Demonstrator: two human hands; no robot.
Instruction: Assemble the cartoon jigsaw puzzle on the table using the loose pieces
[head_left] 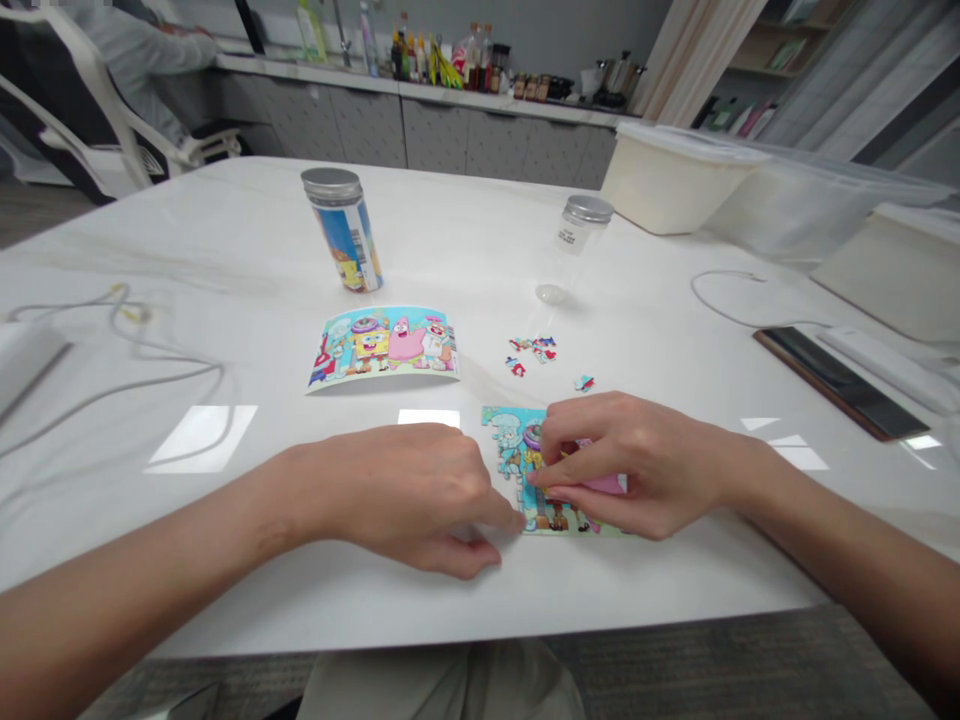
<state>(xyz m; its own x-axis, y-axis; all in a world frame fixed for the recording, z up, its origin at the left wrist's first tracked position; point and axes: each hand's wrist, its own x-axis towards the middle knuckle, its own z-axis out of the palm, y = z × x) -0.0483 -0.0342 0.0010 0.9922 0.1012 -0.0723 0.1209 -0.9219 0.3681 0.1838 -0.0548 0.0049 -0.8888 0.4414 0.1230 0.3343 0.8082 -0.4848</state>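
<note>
A partly assembled cartoon jigsaw puzzle [510, 440] lies flat near the table's front edge, its left side ragged with gaps. My left hand [420, 495] rests beside it; the index fingertip touches the puzzle's lower left edge, the thumb is apart and the other fingers are curled. Over the puzzle's middle and right, my right hand [637, 460] is closed in a pinch, fingertips down near the left part. Whatever is between those fingertips is hidden. Several loose puzzle pieces [544, 352] lie behind, one puzzle piece [584, 383] closer to my right hand. A curved picture sheet [386, 345] shows the same characters.
A picture-wrapped jar [349, 235] and a clear lidded jar [574, 250] stand farther back on the white table [225, 560]. Cables [172, 350] run at left. A dark flat bar [840, 383] and storage bins [675, 185] are right. A person [146, 60] sits back left.
</note>
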